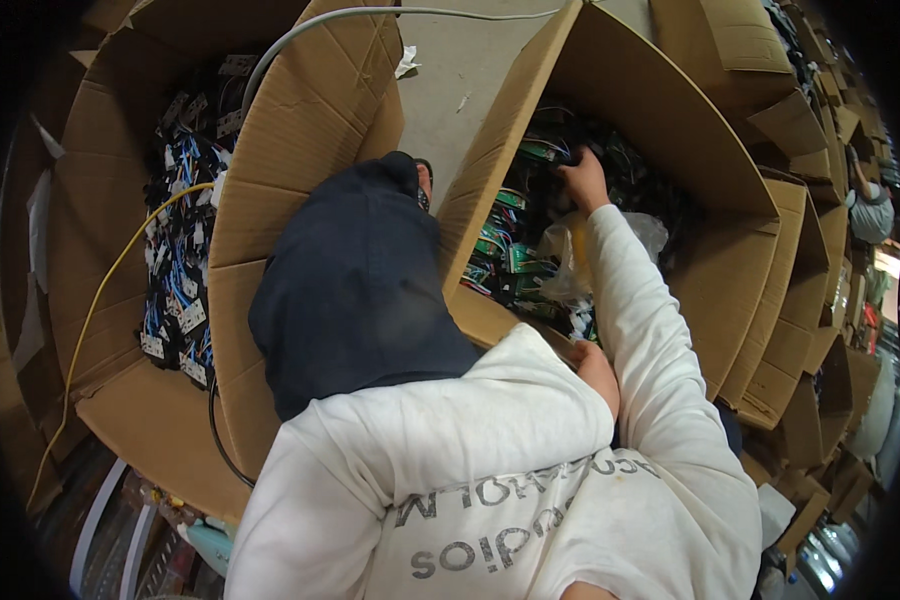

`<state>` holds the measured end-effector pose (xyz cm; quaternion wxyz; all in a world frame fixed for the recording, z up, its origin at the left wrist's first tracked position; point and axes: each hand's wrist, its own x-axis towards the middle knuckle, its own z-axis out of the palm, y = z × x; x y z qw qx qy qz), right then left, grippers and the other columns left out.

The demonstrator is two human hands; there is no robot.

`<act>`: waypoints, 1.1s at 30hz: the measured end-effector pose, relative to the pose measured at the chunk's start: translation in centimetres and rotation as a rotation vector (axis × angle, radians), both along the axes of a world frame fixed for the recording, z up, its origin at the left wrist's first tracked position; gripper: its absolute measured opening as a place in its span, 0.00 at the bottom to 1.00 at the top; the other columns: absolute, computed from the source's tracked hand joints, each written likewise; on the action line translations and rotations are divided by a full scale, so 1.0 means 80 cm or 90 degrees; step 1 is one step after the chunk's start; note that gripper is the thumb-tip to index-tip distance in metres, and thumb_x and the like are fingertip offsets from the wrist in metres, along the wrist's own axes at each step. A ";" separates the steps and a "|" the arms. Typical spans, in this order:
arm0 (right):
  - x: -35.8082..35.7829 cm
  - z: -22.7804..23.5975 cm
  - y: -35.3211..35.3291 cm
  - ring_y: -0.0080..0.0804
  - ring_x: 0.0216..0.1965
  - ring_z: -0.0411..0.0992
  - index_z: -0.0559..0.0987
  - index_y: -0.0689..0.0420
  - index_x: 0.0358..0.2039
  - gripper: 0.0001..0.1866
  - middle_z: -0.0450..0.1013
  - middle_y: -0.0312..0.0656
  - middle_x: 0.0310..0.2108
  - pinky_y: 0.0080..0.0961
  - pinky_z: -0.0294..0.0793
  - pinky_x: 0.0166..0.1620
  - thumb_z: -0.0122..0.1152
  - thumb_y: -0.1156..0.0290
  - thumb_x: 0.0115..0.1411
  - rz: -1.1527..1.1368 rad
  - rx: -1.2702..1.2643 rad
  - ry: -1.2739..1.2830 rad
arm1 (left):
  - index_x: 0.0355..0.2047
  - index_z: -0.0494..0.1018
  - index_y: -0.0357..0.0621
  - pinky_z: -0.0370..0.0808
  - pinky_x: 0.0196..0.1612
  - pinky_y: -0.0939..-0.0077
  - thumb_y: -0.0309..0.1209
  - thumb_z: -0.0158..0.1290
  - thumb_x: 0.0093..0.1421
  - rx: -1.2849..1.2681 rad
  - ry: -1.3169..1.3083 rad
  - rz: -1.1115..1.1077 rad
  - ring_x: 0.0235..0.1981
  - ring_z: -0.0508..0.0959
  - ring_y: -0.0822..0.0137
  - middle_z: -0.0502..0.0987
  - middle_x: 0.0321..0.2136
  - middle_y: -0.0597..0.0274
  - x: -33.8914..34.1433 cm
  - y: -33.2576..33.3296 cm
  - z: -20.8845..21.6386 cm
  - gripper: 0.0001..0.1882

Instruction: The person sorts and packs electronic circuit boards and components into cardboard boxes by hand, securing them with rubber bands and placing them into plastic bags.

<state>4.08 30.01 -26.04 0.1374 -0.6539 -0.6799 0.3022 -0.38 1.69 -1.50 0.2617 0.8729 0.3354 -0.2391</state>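
Observation:
My right hand reaches deep into the large cardboard box on the right. Its fingers curl down onto a dark wired part in a pile of green circuit boards with coloured wires. A crumpled clear plastic bag lies just under that forearm. My left hand rests at the near rim of the same box, half hidden by my white sleeve, so its grip is unclear. My dark trouser leg stands between the two boxes.
A second open cardboard box on the left holds black parts with blue and white wires. A yellow cable and a grey cable cross it. More cardboard boxes stack at the right, where another person stands.

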 end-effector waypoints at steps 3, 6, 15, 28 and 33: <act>0.002 0.037 0.008 0.34 0.35 0.76 0.76 0.61 0.39 0.15 0.77 0.43 0.33 0.29 0.76 0.39 0.69 0.76 0.51 -0.004 -0.061 0.208 | 0.58 0.74 0.41 0.61 0.57 0.43 0.34 0.46 0.67 0.025 -0.020 0.031 0.54 0.75 0.49 0.76 0.54 0.50 0.001 -0.004 0.000 0.22; -0.009 0.106 0.013 0.20 0.19 0.64 0.75 0.56 0.35 0.11 0.71 0.33 0.24 0.20 0.60 0.21 0.66 0.81 0.53 -0.090 -0.107 0.438 | 0.55 0.76 0.45 0.62 0.56 0.46 0.35 0.47 0.66 0.040 -0.065 0.067 0.54 0.76 0.52 0.77 0.52 0.52 -0.002 -0.008 -0.003 0.19; 0.085 0.359 -0.090 0.12 0.13 0.58 0.75 0.52 0.41 0.10 0.74 0.28 0.26 0.14 0.58 0.18 0.65 0.74 0.60 -0.156 -0.051 0.746 | 0.37 0.77 0.42 0.74 0.39 0.58 0.42 0.51 0.66 0.067 -0.497 0.271 0.31 0.81 0.49 0.81 0.28 0.53 -0.019 0.027 0.030 0.15; 0.215 0.402 -0.335 0.13 0.10 0.58 0.75 0.59 0.39 0.09 0.71 0.33 0.21 0.14 0.59 0.15 0.54 0.66 0.69 -0.336 -0.147 0.817 | 0.72 0.44 0.50 0.63 0.65 0.63 0.48 0.54 0.68 -1.066 -1.151 0.579 0.64 0.66 0.58 0.60 0.66 0.55 0.011 0.055 0.022 0.42; 0.183 0.412 -0.335 0.14 0.14 0.63 0.74 0.54 0.48 0.11 0.77 0.36 0.33 0.11 0.58 0.16 0.60 0.69 0.67 -0.266 -0.194 0.771 | 0.65 0.50 0.54 0.75 0.54 0.51 0.40 0.54 0.69 -0.929 -1.097 0.777 0.54 0.75 0.59 0.68 0.57 0.56 0.011 0.063 0.048 0.32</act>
